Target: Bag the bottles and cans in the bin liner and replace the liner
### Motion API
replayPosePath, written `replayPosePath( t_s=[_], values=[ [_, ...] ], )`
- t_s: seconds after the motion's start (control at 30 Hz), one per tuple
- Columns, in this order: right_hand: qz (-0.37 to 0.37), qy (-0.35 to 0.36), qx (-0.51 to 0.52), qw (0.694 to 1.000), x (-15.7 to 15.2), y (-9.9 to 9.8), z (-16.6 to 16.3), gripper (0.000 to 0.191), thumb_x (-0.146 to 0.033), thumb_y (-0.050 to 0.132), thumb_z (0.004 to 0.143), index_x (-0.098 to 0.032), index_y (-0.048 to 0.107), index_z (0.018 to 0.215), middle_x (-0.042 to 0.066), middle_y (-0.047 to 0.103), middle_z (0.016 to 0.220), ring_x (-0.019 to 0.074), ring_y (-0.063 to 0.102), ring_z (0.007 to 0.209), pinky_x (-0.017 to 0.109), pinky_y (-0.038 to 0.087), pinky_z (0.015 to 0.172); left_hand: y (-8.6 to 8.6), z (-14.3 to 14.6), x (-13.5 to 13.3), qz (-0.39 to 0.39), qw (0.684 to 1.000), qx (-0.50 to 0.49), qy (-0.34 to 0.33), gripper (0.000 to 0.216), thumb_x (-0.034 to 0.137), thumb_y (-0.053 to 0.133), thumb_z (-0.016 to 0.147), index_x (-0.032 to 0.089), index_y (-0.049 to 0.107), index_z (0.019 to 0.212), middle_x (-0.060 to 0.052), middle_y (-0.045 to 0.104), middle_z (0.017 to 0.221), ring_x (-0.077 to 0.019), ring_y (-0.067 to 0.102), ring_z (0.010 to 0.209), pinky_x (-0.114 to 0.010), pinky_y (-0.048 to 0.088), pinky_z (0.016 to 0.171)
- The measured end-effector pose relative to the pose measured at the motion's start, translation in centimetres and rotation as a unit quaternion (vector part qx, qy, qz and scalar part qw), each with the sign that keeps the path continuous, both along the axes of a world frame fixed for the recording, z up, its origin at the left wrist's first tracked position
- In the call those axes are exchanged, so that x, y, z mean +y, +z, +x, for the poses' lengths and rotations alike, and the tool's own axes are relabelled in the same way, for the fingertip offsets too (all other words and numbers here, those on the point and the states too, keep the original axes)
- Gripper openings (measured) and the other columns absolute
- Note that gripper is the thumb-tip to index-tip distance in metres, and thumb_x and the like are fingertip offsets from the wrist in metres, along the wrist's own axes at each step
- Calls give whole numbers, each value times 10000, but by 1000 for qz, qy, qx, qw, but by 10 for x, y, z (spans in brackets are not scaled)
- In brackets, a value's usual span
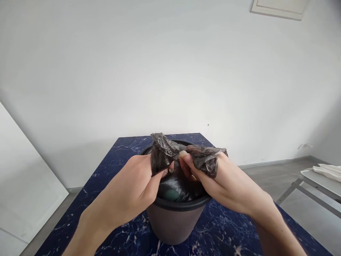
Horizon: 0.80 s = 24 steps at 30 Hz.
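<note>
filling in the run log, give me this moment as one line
left grip: holding bag | right grip: holding bag | bag: two crumpled ends bunched above bucket | bucket: upright on table

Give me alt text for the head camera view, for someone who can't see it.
A person's left hand and right hand hold bunched parts of a dark plastic bag over a round bin on a blue marbled table before a white wall.
</note>
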State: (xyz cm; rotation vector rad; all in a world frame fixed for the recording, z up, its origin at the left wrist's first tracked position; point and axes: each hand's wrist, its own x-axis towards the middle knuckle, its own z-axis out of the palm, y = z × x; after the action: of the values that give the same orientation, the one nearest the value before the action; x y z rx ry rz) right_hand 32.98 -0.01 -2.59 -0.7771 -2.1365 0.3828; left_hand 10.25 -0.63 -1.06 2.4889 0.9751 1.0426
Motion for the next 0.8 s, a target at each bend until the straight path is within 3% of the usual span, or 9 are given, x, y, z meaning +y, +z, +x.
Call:
replayPosePath(
  t_s=[0.2,0.47,0.53,0.63,0.73,0.8],
  values=[
    [-68,3,87,994,-8,-1,-3,380,-456,446,1136,-253,574,841,13,576,760,178,531,697,330,431,658,-1,0,-4,0,1000,19,16,308,229,445,1078,241,546,787,-9,636,721,-179,556,622,-302,395,586],
    [-180,63,252,949,-4,-4,0,373,-541,518,1074,-243,525,849,-18,336,746,154,326,638,302,314,554,2,8,-14,-33,996,-75,18,320,316,412,1121,248,653,922,-34,700,912,-208,636,835,-309,487,787],
    [-193,94,265,940,-3,-5,0,294,-516,546,1042,-244,574,934,-13,361,765,159,337,653,301,333,565,2,9,-16,-22,996,-83,21,308,302,416,1118,246,642,916,-40,703,971,-212,637,901,-309,493,841],
    [-212,104,266,934,-7,-3,-2,210,-443,565,1039,-251,648,1059,15,509,843,180,481,743,312,471,693,2,8,-16,-2,997,-77,16,288,290,430,1112,241,635,917,-57,713,1102,-226,639,1024,-319,496,936],
    [-228,103,254,934,-15,1,-6,264,-447,520,1094,-251,685,1029,28,590,884,192,573,836,344,524,879,1,7,-17,-29,999,-30,12,301,286,418,1112,233,622,896,-50,725,1074,-211,657,961,-315,525,878],
    [-217,99,252,938,-17,4,-7,306,-479,534,1099,-250,689,968,6,550,806,174,557,781,326,524,858,1,6,-18,-43,999,8,25,285,258,410,1099,230,594,882,-36,721,999,-199,656,883,-320,533,810]
  ],
)
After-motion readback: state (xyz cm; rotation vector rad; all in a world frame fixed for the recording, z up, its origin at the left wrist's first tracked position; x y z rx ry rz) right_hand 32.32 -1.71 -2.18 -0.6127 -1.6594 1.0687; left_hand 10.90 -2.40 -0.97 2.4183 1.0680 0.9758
